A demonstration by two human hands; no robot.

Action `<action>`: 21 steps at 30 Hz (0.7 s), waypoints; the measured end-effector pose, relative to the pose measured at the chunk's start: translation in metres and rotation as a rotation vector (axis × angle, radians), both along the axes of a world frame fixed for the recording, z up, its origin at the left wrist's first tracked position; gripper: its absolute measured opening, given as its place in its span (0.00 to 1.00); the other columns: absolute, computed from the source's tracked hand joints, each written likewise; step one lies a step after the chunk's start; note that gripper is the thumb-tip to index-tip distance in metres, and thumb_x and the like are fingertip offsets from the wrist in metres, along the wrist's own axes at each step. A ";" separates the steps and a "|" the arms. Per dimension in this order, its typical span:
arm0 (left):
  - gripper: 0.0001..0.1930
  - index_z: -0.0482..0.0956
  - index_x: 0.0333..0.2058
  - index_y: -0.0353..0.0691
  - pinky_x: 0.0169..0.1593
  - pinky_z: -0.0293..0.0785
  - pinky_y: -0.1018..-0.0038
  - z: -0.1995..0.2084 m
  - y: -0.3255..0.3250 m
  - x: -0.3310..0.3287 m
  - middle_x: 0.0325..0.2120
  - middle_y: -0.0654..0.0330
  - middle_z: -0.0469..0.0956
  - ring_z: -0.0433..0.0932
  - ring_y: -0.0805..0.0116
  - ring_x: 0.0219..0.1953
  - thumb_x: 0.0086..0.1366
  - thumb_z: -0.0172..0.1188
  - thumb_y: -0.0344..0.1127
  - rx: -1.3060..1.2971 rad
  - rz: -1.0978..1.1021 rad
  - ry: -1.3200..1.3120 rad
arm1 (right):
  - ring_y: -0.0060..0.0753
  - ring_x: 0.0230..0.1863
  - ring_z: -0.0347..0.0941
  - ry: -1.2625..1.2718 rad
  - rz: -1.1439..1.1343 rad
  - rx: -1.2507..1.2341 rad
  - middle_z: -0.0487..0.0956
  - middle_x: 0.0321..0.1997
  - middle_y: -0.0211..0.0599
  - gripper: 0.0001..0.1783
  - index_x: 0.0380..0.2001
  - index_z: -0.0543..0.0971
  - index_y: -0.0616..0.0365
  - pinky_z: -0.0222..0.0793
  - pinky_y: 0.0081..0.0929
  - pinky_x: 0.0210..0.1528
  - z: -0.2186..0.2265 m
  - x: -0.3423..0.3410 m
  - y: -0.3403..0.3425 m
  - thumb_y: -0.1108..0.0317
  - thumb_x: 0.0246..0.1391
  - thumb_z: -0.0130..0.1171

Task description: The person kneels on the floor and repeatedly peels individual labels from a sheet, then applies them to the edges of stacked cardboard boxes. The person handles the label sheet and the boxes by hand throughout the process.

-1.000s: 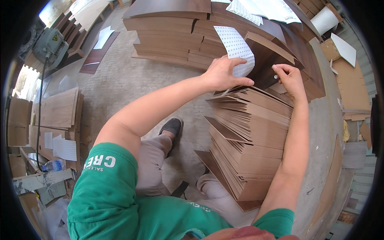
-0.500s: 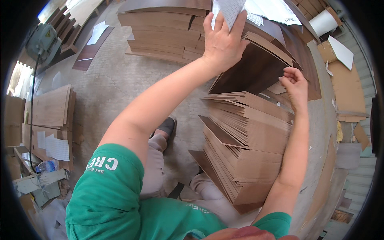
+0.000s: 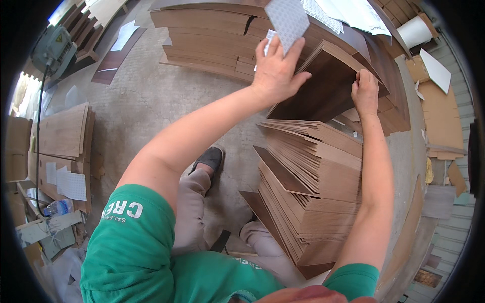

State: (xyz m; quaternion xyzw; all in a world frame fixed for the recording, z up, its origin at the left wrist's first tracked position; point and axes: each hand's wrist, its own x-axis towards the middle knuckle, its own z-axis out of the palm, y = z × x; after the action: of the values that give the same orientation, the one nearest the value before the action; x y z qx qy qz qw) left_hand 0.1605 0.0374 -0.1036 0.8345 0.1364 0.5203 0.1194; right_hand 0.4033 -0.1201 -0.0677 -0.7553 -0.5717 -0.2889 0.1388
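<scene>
My left hand (image 3: 277, 73) holds a white sheet with a fine grey pattern (image 3: 288, 24) between its fingers, thumb spread apart; a second small white piece shows beside the fingers. My right hand (image 3: 366, 92) is closed in a pinch at the upper right edge of a dark brown board (image 3: 323, 83). What its fingertips hold, if anything, is hidden. That board leans at the front of several upright boards. Nearer to me, a fanned row of brown boards (image 3: 336, 169) stands on edge beside my right forearm.
Beyond my left hand lies a long stack of boards (image 3: 207, 48) with papers (image 3: 348, 15) on top. More boards (image 3: 60, 131) stand at the left, near a grey motor-like machine (image 3: 54, 50) with a hanging cable. A white roll (image 3: 414, 30) and cardboard (image 3: 442, 113) are at the right.
My right hand has closed its fingers and moved slightly left and down onto the board's edge. My left hand has drawn a little nearer with the patterned sheet.
</scene>
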 end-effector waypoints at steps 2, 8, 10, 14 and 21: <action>0.38 0.66 0.57 0.39 0.60 0.52 0.54 -0.001 -0.012 0.003 0.54 0.50 0.68 0.63 0.51 0.57 0.51 0.69 0.50 -0.006 -0.055 0.031 | 0.51 0.42 0.72 -0.045 -0.120 -0.004 0.72 0.38 0.44 0.14 0.35 0.67 0.55 0.70 0.44 0.38 0.000 0.003 -0.006 0.72 0.47 0.61; 0.47 0.70 0.55 0.32 0.64 0.50 0.53 0.008 -0.039 0.000 0.55 0.47 0.68 0.58 0.50 0.64 0.46 0.68 0.65 -0.416 -0.476 0.222 | 0.42 0.30 0.75 0.360 -0.472 -0.041 0.78 0.27 0.38 0.13 0.28 0.75 0.58 0.70 0.35 0.34 0.042 -0.009 -0.042 0.60 0.50 0.64; 0.51 0.69 0.56 0.31 0.65 0.52 0.58 0.022 -0.038 -0.013 0.56 0.45 0.67 0.59 0.51 0.63 0.41 0.70 0.65 -0.597 -0.497 0.374 | 0.30 0.25 0.72 0.678 -0.266 -0.110 0.77 0.21 0.32 0.12 0.23 0.77 0.60 0.68 0.27 0.31 0.057 -0.045 -0.048 0.63 0.49 0.66; 0.50 0.68 0.57 0.34 0.65 0.54 0.59 0.027 -0.037 -0.016 0.57 0.43 0.66 0.61 0.50 0.62 0.39 0.73 0.60 -0.784 -0.563 0.521 | 0.24 0.25 0.70 0.915 -0.126 -0.103 0.77 0.23 0.31 0.08 0.26 0.78 0.60 0.67 0.23 0.32 0.060 -0.102 -0.078 0.67 0.49 0.66; 0.42 0.69 0.56 0.39 0.64 0.50 0.55 0.032 -0.045 -0.013 0.56 0.49 0.68 0.59 0.52 0.63 0.44 0.73 0.53 -0.211 -0.402 0.256 | 0.37 0.40 0.75 0.549 0.014 -0.100 0.81 0.34 0.38 0.08 0.30 0.80 0.61 0.69 0.29 0.44 0.057 -0.132 -0.104 0.67 0.51 0.63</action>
State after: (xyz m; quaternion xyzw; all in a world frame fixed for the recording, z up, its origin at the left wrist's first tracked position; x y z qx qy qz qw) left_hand 0.1478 -0.0072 -0.0718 0.8868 0.0353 0.3593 0.2885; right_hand 0.2715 -0.2241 -0.0103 -0.8073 -0.5315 -0.0439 0.2528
